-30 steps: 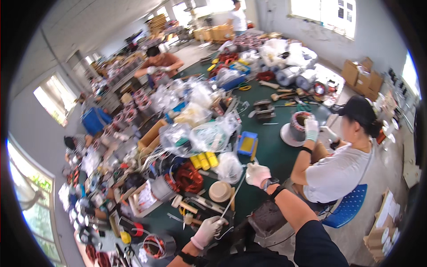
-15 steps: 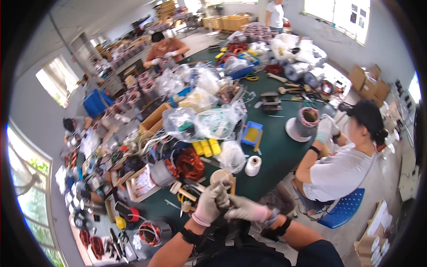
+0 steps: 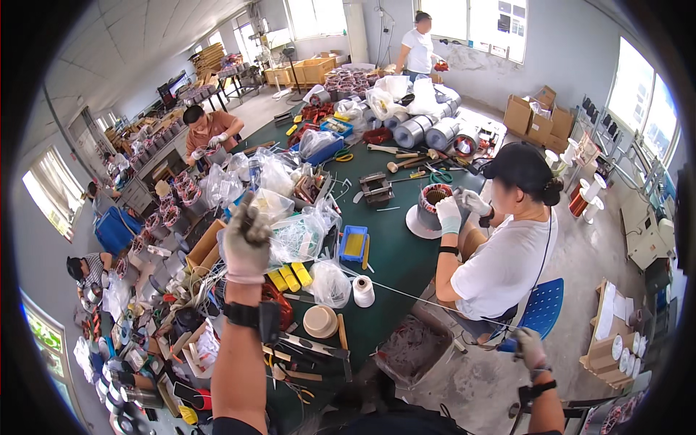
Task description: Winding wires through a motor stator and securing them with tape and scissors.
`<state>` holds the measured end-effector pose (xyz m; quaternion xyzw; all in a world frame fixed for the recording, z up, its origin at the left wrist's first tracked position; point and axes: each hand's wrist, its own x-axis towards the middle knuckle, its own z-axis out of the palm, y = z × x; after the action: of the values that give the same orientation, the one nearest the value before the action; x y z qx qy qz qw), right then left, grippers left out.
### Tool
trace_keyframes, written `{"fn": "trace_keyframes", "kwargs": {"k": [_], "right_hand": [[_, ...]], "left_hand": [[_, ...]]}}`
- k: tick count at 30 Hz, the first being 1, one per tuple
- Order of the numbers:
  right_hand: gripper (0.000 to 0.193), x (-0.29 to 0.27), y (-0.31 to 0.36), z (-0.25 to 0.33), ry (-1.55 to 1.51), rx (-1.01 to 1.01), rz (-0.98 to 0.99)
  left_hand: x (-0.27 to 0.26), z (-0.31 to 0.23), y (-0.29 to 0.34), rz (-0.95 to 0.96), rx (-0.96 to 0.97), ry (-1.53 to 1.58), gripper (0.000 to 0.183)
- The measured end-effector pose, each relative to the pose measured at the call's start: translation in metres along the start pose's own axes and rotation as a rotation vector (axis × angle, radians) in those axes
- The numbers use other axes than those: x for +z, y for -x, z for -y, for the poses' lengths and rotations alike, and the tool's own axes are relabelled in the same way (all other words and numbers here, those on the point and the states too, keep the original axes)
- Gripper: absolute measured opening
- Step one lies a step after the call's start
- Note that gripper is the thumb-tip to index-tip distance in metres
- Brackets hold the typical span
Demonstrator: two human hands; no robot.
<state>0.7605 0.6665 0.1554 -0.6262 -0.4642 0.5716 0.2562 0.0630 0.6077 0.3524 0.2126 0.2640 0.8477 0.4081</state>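
A thin white cord (image 3: pixel 428 298) runs taut across the table's near right side toward my right hand (image 3: pixel 531 348). That gloved hand is out at the lower right, its fingers closed on the cord's end. My left hand (image 3: pixel 246 246), also gloved, is raised over the cluttered table with curled fingers. The cord's other end leads up toward it, faint against the plastic bags. Below the cord's line stands a white thread spool (image 3: pixel 363 291). A round wooden block (image 3: pixel 320 321) lies right of my left forearm.
At the right a seated co-worker (image 3: pixel 511 246) in gloves handles a motor stator (image 3: pixel 433 206). A blue tray (image 3: pixel 354 243), yellow rolls (image 3: pixel 290 277) and plastic bags (image 3: pixel 301 239) crowd the green table. A scrap bin (image 3: pixel 413 351) stands below its edge.
My hands were close together near the table's front edge. They have moved wide apart, left hand up and forward, right hand out to the right, with the cord now stretched out. My view has shifted.
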Motion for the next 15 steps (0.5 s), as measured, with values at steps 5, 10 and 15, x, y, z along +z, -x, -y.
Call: {"fn": "trace_keyframes", "kwargs": {"k": [5,10,15], "right_hand": [[0.017,-0.219,0.026,-0.171,-0.109,0.202,-0.529],[0.034,-0.417,0.121,-0.218,-0.156,0.477,-0.883],[0.039,-0.366,0.106,-0.202,0.073,0.574,-0.698]], "left_hand": [[0.0,-0.06,-0.028,-0.117,0.092,-0.084,0.03],[-0.105,-0.187,-0.053,-0.271,0.143,-0.111,0.02],[-0.12,-0.321,-0.039,-0.329,0.339,-0.453,0.016]]}}
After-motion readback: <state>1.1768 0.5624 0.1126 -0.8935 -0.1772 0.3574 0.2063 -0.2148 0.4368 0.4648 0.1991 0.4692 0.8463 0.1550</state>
